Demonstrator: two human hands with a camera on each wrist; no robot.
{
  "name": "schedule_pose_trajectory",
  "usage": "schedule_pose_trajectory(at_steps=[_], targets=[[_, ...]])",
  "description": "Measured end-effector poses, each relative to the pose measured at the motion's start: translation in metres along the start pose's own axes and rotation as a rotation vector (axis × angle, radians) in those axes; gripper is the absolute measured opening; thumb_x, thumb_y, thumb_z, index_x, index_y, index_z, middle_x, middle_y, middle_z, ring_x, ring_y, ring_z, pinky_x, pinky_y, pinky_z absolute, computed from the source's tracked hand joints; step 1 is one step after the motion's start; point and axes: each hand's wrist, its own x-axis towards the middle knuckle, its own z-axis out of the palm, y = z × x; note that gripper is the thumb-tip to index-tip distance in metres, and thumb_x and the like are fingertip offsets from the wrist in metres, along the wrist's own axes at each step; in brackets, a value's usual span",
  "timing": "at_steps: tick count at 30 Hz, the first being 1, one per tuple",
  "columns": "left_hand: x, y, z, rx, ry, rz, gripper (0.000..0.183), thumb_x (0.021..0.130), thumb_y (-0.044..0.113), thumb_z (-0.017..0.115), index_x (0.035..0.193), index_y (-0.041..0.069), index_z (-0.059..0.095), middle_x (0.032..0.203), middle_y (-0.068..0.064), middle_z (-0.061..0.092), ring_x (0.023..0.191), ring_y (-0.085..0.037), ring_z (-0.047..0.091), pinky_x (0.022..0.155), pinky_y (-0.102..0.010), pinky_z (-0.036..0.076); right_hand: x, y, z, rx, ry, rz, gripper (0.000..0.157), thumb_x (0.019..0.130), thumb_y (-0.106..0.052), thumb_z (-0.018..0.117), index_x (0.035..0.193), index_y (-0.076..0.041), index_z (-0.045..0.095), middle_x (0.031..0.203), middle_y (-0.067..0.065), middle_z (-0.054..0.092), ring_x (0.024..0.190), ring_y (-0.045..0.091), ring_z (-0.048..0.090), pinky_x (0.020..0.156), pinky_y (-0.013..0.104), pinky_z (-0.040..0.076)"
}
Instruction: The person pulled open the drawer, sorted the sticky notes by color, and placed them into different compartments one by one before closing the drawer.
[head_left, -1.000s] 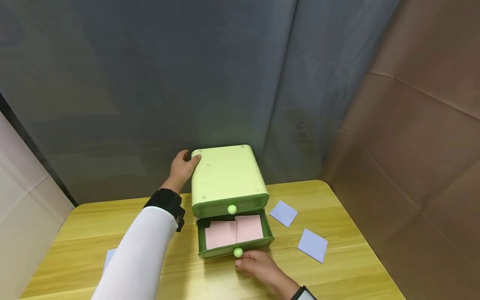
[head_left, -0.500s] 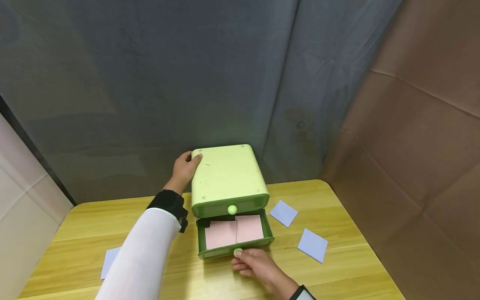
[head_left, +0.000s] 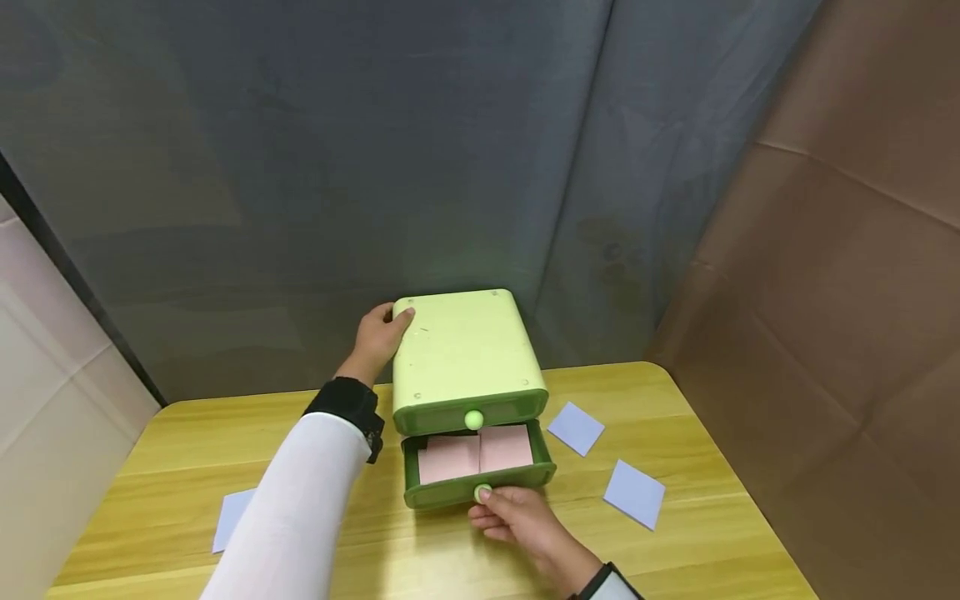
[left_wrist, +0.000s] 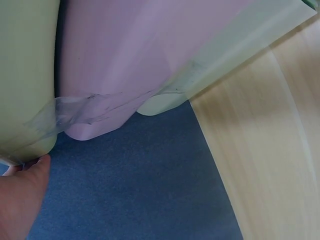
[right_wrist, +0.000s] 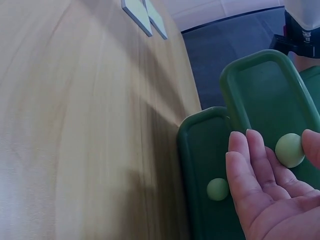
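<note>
A small drawer cabinet (head_left: 465,346) with a light green top stands at the table's back edge. My left hand (head_left: 378,337) grips its rear left corner, thumb on top and fingers behind. In the left wrist view a pink tier (left_wrist: 110,60) shows between green ones. The drawer (head_left: 416,492) below the top one is pulled out, with pink paper squares (head_left: 506,447) inside. At its round knob (head_left: 482,493), my right hand (head_left: 521,521) presses with the thumb, its other fingers extended below. In the right wrist view another drawer front (right_wrist: 200,150) with its own knob (right_wrist: 218,189) lies beneath.
Two pale blue paper squares (head_left: 576,429) lie right of the cabinet. Another blue paper square (head_left: 231,518) is partly covered by the left sleeve. A grey curtain (head_left: 337,167) hangs behind the wooden table (head_left: 697,500), and a brown cloth (head_left: 847,292) hangs at the right.
My right thumb has come onto the drawer's knob, and the drawer has slid slightly inward. The head view has shifted a little. My left hand stays on the cabinet corner.
</note>
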Motion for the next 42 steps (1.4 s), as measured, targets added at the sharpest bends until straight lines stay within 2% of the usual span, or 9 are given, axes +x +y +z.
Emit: schedule_pose_trajectory(at_steps=[13,19,25,30,42], targets=[[-0.006,0.003,0.008,0.010,0.001,0.007,0.047,0.100,0.031,0.051,0.135,-0.001,0.049,0.124,-0.020,0.053,0.106,-0.032,0.051,0.095,-0.043,0.045,0.013,-0.009,-0.002,-0.012,0.060,-0.005,0.044,0.098,-0.032,0.055,0.106,0.010,0.064,0.093,0.008,0.071,0.089,0.020,0.069,0.079,0.032,0.057],[-0.007,0.004,0.011,0.018,0.001,0.013,0.046,0.100,0.030,0.052,0.133,-0.001,0.051,0.121,-0.020,0.054,0.103,-0.031,0.051,0.092,-0.042,0.045,0.019,-0.013,-0.003,0.000,0.070,-0.009,0.046,0.099,-0.032,0.055,0.110,0.013,0.061,0.096,0.011,0.071,0.090,0.020,0.069,0.081,0.031,0.057],[-0.008,0.005,0.012,0.009,-0.003,0.019,0.045,0.099,0.030,0.052,0.132,-0.001,0.052,0.119,-0.020,0.055,0.101,-0.031,0.052,0.090,-0.041,0.046,0.025,-0.017,-0.005,-0.003,0.082,-0.028,0.050,0.100,-0.031,0.052,0.116,0.016,0.057,0.103,0.019,0.069,0.094,0.023,0.068,0.082,0.032,0.056],[-0.008,0.005,0.014,0.006,-0.014,0.018,0.044,0.099,0.031,0.052,0.130,-0.001,0.053,0.117,-0.019,0.055,0.099,-0.030,0.052,0.088,-0.040,0.045,0.030,-0.019,-0.005,-0.001,0.108,-0.032,0.047,0.101,-0.029,0.050,0.114,0.016,0.058,0.102,0.019,0.069,0.094,0.022,0.068,0.082,0.033,0.056],[-0.010,0.008,0.016,0.001,-0.018,0.009,0.050,0.100,0.031,0.052,0.139,-0.001,0.047,0.130,-0.021,0.052,0.112,-0.032,0.051,0.100,-0.044,0.043,0.033,-0.020,-0.005,0.002,0.107,-0.039,0.049,0.102,-0.027,0.049,0.117,0.019,0.055,0.106,0.022,0.067,0.097,0.024,0.067,0.086,0.036,0.055]])
